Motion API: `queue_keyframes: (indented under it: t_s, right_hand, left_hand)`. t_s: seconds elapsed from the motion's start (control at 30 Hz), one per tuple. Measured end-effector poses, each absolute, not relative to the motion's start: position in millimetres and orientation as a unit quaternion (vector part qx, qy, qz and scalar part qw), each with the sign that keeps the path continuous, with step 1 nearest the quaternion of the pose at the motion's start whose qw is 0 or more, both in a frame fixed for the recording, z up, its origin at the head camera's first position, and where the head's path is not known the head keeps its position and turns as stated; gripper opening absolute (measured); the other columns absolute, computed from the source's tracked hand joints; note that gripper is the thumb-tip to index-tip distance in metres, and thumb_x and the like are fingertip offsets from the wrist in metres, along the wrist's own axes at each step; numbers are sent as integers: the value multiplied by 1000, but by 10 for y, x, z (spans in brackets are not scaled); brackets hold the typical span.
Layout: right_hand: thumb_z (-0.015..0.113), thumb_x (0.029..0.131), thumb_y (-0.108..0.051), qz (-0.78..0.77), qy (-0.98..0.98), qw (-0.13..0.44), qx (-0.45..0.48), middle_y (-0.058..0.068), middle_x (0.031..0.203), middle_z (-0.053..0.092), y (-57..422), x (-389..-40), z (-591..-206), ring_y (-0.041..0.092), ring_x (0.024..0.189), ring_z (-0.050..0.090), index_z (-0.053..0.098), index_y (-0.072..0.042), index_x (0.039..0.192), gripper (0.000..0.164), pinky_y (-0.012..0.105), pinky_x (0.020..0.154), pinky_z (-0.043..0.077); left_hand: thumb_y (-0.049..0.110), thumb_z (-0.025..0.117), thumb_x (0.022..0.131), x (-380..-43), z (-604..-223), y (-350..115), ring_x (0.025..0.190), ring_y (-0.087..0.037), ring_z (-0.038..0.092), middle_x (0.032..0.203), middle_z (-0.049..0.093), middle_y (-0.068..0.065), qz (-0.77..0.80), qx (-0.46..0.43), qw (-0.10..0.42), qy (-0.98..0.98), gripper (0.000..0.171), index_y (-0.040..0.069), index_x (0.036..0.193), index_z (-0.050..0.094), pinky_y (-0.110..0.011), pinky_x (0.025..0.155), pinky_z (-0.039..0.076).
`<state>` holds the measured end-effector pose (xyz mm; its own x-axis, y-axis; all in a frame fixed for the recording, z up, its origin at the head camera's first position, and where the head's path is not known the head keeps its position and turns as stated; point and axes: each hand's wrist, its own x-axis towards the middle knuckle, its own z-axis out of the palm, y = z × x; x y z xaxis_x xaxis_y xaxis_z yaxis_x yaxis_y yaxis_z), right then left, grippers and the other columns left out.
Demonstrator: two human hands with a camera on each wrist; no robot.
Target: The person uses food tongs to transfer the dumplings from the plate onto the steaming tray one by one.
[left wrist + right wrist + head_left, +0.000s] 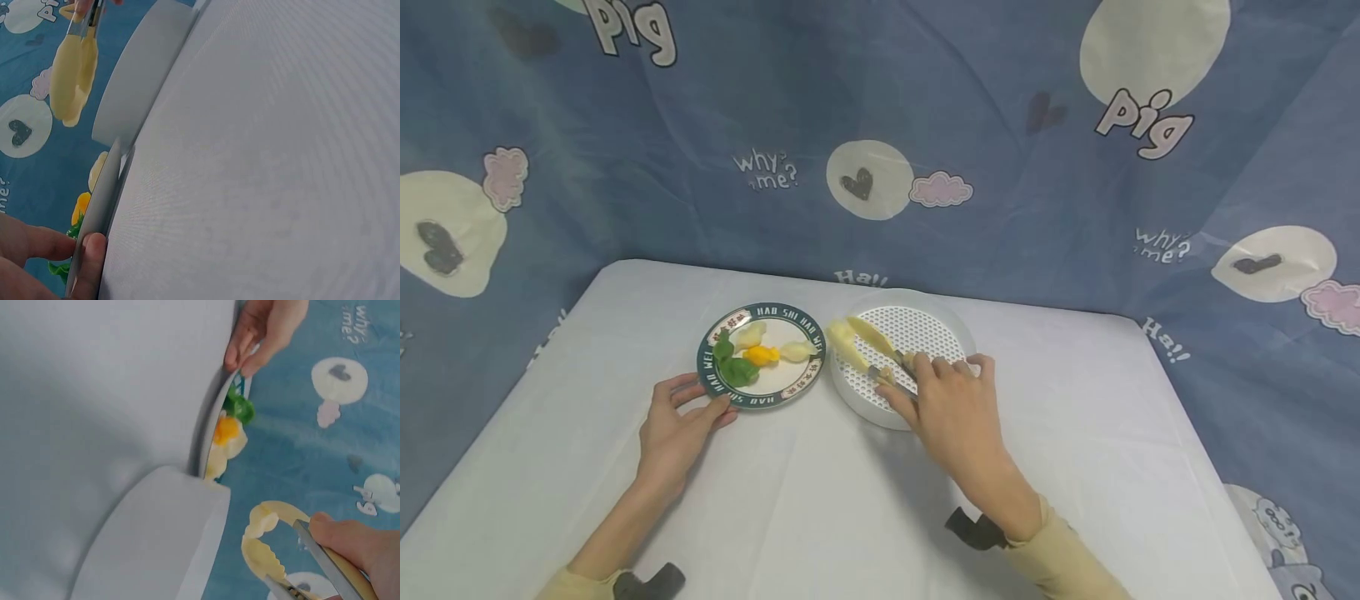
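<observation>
My left hand (673,429) pinches the near-left rim of a round plate (762,401), thumb above and fingers below. On this green-bordered white plate lie green leafy pieces (737,372), an orange dumpling-shaped piece (762,356) and pale dumpling-shaped pieces (797,351). In my right hand (955,417) are metal tongs with cream-yellow tips (872,335), held over the left part of a white round steamer tray (925,325) full of small holes. A pale lump (263,521) shows at the tong tips in the right wrist view; whether they grip it I cannot tell.
The plate stands right beside the steamer tray's left wall. Both are on a white-covered table (820,517), toward its far edge. A blue printed cloth (1000,208) hangs behind. Dark straps (977,529) sit around both wrists.
</observation>
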<state>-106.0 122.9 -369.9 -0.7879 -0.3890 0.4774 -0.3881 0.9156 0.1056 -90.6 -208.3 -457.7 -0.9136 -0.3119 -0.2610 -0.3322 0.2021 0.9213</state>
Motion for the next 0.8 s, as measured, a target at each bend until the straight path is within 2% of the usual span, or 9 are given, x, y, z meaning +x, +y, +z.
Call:
queue_keyframes:
  t_s: [0.13, 0.4, 0.53, 0.67, 0.8]
  right_hand:
    - [64, 100, -66, 3, -946, 254, 202, 2, 63, 61, 1267, -1068, -3728, 27, 64, 67, 64, -11, 88, 56, 53, 90, 58]
    - [66, 99, -66, 1, -951, 248, 186, 4, 67, 66, 1317, -1087, -3776, 28, 65, 67, 69, -10, 99, 56, 54, 91, 58]
    - [66, 98, -69, -4, -952, 251, 176, 3, 64, 60, 1334, -1090, -3784, 29, 66, 65, 61, -9, 88, 60, 58, 91, 57]
    - [63, 97, -72, -12, -952, 253, 174, 5, 69, 63, 1323, -1087, -3785, 32, 71, 67, 61, -8, 90, 64, 58, 91, 57]
    - [63, 96, -74, -26, -950, 254, 178, 8, 76, 66, 1269, -1075, -3793, 33, 75, 68, 66, -8, 96, 66, 54, 86, 57]
  left_hand:
    - [12, 64, 107, -899, -4576, -2081, 78, 10, 72, 160, 40, -28, 598, -204, 4, 775, 78, 1, 168, 18, -16, 86, 71]
    - [12, 65, 106, -895, -4561, -2073, 77, 9, 72, 160, 41, -28, 595, -206, 4, 777, 78, 1, 168, 18, -15, 84, 71]
    - [13, 64, 107, -901, -4560, -2075, 78, 10, 71, 160, 40, -28, 596, -206, 6, 777, 78, 1, 168, 18, -15, 85, 71]
    - [12, 63, 107, -905, -4564, -2076, 78, 11, 70, 160, 39, -28, 598, -204, 5, 775, 77, 1, 168, 17, -16, 87, 71]
    - [13, 63, 107, -902, -4567, -2074, 78, 11, 70, 160, 39, -29, 596, -203, 6, 777, 77, 1, 168, 17, -15, 86, 71]
